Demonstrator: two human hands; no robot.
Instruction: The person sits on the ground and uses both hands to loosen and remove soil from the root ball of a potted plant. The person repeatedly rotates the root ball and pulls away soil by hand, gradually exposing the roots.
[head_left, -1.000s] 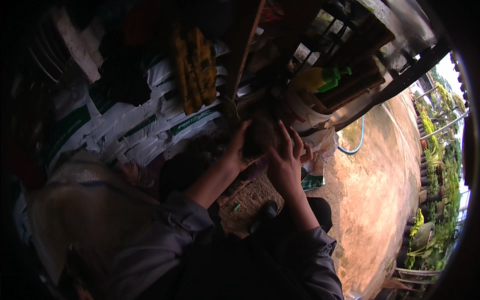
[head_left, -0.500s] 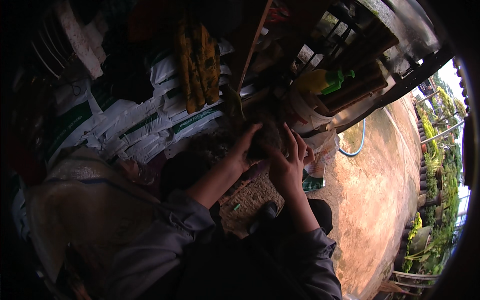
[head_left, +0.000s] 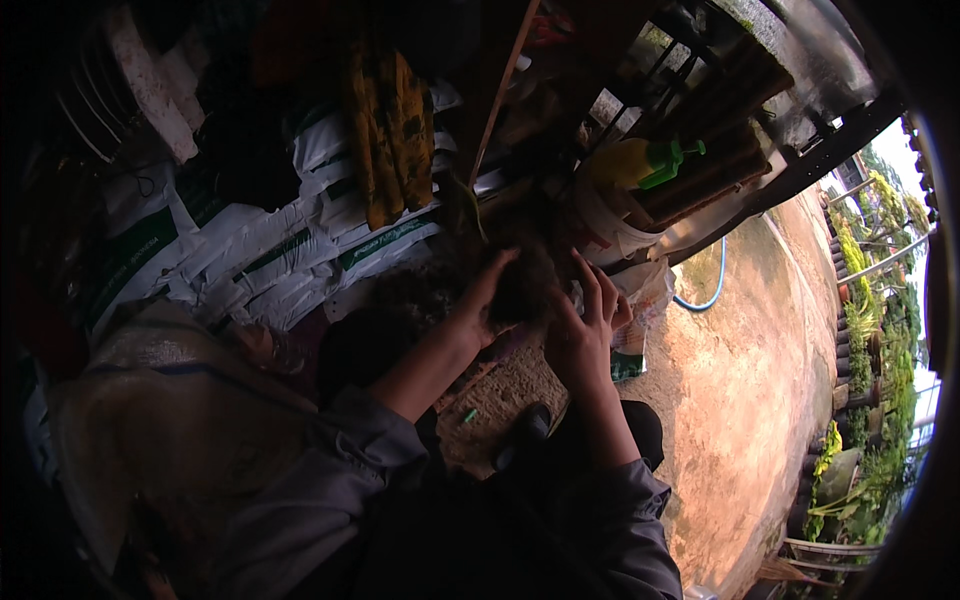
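Observation:
Between my two hands is a dark, fibrous-looking clump point(head_left: 525, 287), like a root ball or a wad of fibre; shadow hides its exact kind. My left hand point(head_left: 487, 302) closes round its left side, thumb uppermost. On the other side, my right hand point(head_left: 588, 312) presses bent fingers and thumb against it. A narrow greenish leaf point(head_left: 468, 213) rises just beyond the clump; whether it is joined to it I cannot tell. More dark loose material point(head_left: 415, 290) lies left of my left hand, mostly in shadow.
White sacks with green bands point(head_left: 290, 250) are stacked left, a yellow patterned cloth point(head_left: 393, 150) hanging over them. Beyond my right hand stand a white bucket point(head_left: 628, 240) and a yellow-green spray bottle point(head_left: 645, 165). A blue hose point(head_left: 718, 285) lies on the floor; potted plants point(head_left: 860, 370) line the right.
My right hand's fingers have shifted slightly on the clump, and more of its dark top shows between the hands. My left hand keeps its hold. The whole view has moved a little.

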